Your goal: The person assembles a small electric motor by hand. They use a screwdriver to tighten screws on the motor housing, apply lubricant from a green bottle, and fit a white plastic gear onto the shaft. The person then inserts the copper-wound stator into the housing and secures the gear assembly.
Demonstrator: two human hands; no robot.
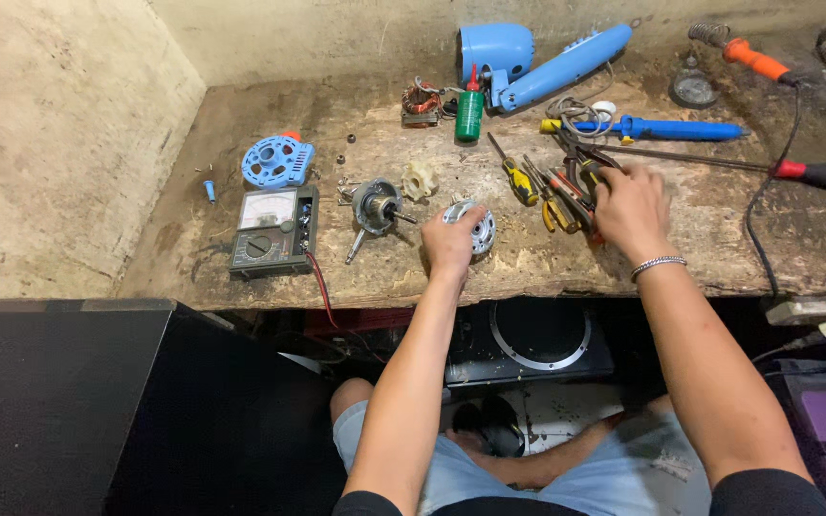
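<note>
My left hand (pixel 451 241) grips a round metal motor end cap (pixel 478 229) resting on the worn wooden bench (pixel 384 277). My right hand (pixel 631 208) lies on a pile of hand tools (pixel 566 191): pliers and screwdrivers with yellow and red handles. Whether its fingers close around one of them is hidden. A silver bracelet (pixel 660 264) sits on that wrist. Left of the end cap stands a motor rotor with a shaft (pixel 377 206), and a small cream plastic gear (pixel 419 180) lies behind it.
An analog multimeter (pixel 270 231) with a red lead sits at the left, a blue plastic fan part (pixel 276 160) behind it. A green bottle (pixel 469 113), copper-wound stator (pixel 421 101), blue fan body (pixel 528 59), blue pump tool (pixel 662 128) and soldering irons (pixel 757 61) line the back.
</note>
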